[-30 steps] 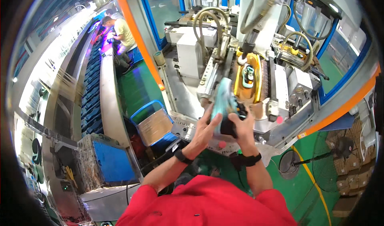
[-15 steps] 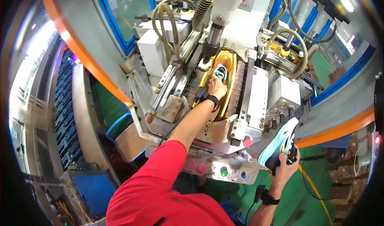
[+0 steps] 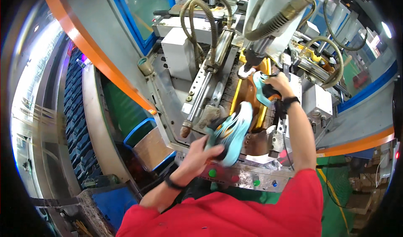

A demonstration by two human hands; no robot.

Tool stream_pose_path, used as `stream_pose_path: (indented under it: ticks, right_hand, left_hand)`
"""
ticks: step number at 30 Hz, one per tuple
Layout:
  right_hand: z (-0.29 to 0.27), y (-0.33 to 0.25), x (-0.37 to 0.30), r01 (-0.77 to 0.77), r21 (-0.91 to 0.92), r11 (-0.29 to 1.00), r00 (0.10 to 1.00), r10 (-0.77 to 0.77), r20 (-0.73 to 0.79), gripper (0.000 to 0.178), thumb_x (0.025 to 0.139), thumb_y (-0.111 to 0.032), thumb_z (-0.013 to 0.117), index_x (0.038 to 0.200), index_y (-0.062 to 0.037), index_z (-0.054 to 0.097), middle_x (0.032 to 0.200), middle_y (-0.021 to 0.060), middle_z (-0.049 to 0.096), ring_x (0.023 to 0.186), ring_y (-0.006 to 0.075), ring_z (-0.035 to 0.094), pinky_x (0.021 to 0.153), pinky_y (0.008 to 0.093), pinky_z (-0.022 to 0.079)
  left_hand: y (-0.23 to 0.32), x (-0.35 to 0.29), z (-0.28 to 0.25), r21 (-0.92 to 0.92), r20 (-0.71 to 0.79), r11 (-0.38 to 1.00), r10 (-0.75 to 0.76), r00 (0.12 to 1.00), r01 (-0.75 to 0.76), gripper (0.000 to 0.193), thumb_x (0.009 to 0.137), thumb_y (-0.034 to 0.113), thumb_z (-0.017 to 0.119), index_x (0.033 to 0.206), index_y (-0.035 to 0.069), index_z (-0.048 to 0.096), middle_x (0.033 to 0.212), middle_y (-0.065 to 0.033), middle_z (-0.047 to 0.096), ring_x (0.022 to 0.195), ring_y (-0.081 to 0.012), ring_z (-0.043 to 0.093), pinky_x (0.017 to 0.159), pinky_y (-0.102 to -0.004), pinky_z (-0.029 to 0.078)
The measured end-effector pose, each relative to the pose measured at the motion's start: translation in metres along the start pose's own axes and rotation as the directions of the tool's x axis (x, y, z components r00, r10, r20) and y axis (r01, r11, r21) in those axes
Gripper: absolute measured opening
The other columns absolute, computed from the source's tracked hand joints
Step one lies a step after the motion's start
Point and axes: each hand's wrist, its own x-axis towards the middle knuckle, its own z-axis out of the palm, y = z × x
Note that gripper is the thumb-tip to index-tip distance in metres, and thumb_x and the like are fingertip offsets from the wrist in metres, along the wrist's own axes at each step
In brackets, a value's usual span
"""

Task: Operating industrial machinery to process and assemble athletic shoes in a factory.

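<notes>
My left hand (image 3: 197, 155) grips a light blue and black sports shoe (image 3: 238, 132) in front of the press; the shoe is smeared by motion. Its thumb lies over the shoe's side, and some fingers are hidden behind it. My right hand (image 3: 279, 85) is closed on a second light blue shoe (image 3: 262, 91) with dark and orange parts. That shoe is over the right side of the press's trough, which has yellow side walls (image 3: 236, 97). Just left of its toe hangs the dark press head (image 3: 254, 57); whether they touch, I cannot tell.
A metal cylinder rod (image 3: 194, 111) juts forward left of the trough. Ribbed hoses (image 3: 216, 23) arch above it. Push buttons (image 3: 256, 182) line the front panel. At left stand a wooden-topped blue-framed stool (image 3: 153, 147) and a dark belt (image 3: 77, 119). Orange-edged guards (image 3: 90, 48) flank the machine.
My left hand has drawn back from the trough toward me with a shoe. My right hand has swung from the lower right up to the trough with the other shoe. The view has shifted.
</notes>
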Motion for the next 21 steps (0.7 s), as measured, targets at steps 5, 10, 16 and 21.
stream_pose_path:
  ticks: [5,10,16,21]
  right_hand:
    - [0.132,-0.001,0.036,0.068,-0.206,0.976,0.923,-0.139,-0.357,0.033,0.079,-0.019,0.06,0.101,0.0038,0.051,0.087,0.0266,0.067,0.085,0.0414,0.067,0.074,0.048,0.055]
    - [0.134,0.032,0.052,0.073,-0.259,0.963,0.92,-0.165,-0.355,0.056,0.078,-0.028,0.068,0.111,0.0053,0.037,0.084,0.0274,0.067,0.078,0.0432,0.067,0.07,0.049,0.055]
    - [0.103,-0.071,-0.209,0.7,0.161,0.696,0.713,-0.694,-0.097,0.02,0.089,-0.009,0.056,0.105,0.0025,0.062,0.093,0.0216,0.064,0.086,0.0385,0.062,0.078,0.0425,0.049]
    - [0.241,-0.02,-0.323,0.796,0.238,0.557,0.537,-0.831,0.146,0.018,0.085,-0.006,0.056,0.101,-0.0015,0.062,0.1,0.0186,0.062,0.097,0.0364,0.058,0.084,0.0421,0.047]
  left_hand:
    - [0.003,-0.138,-0.058,0.178,-0.412,0.972,0.213,0.886,-0.15,0.049,0.08,0.007,0.07,0.124,-0.006,0.052,0.105,-0.0053,0.063,0.091,-0.0119,0.06,0.082,-0.0268,0.049]
    - [-0.044,-0.208,-0.082,0.094,-0.644,0.929,0.332,0.69,-0.358,0.042,0.085,0.008,0.066,0.123,-0.004,0.053,0.106,-0.0065,0.063,0.09,-0.0149,0.063,0.078,-0.0267,0.052]
    - [-0.12,-0.262,-0.063,-0.056,-0.91,0.871,0.156,0.383,-0.488,0.034,0.089,0.012,0.064,0.121,0.004,0.056,0.102,-0.0031,0.065,0.086,-0.0124,0.063,0.065,-0.0244,0.051]
    - [-0.166,-0.28,-0.048,-0.134,-0.941,0.783,0.092,0.326,-0.607,0.024,0.089,0.015,0.066,0.107,-0.001,0.063,0.093,-0.0041,0.065,0.079,-0.0121,0.062,0.071,-0.0276,0.05]
